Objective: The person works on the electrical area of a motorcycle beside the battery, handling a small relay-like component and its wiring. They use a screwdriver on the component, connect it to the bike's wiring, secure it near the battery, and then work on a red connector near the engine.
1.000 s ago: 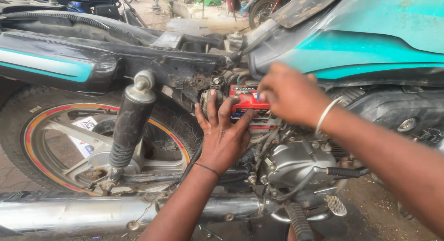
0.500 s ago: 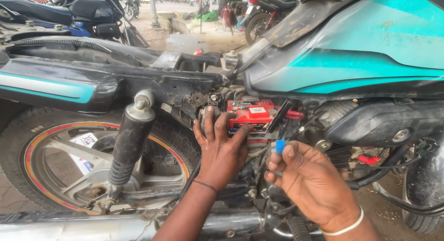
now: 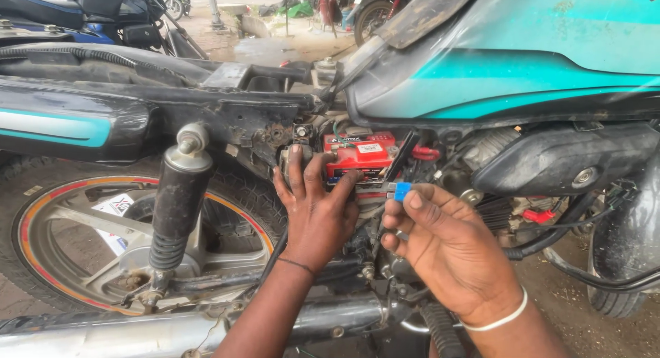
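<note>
Red battery (image 3: 360,155) under left hand (image 3: 316,214), white-labelled.

The battery (image 3: 360,155) has a glossy red plastic case. The small connector (image 3: 401,190) is smooth blue plastic. The shock absorber (image 3: 175,207) is matt black, dusty metal. The exhaust pipe (image 3: 103,330) is dull chrome.

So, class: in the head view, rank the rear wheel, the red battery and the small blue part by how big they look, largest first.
1. Rear wheel, partly cut off by the frame edge but still the largest.
2. Red battery, which the left hand touches.
3. Small blue part, pinched in the right hand nearest the camera, yet still the smallest.
</note>
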